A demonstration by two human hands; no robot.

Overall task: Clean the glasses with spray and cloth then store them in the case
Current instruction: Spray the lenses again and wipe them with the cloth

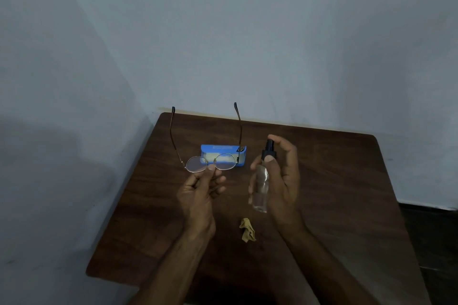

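My left hand (pixel 202 189) pinches thin metal-framed glasses (pixel 195 164) at the bridge, above the table. Their temples are unfolded and point away from me, and the lenses hang in front of a blue case. My right hand (pixel 281 176) grips a clear spray bottle (pixel 260 187) with a black pump top, upright, just right of the glasses. One finger lies over the black top. The blue glasses case (pixel 223 150) lies on the table behind the lenses. A crumpled yellow cloth (pixel 247 229) lies on the table between my forearms.
A dark wooden table (pixel 334 193) stands against a pale wall. Its left edge runs diagonally beside a second wall. Dark floor shows past its right edge.
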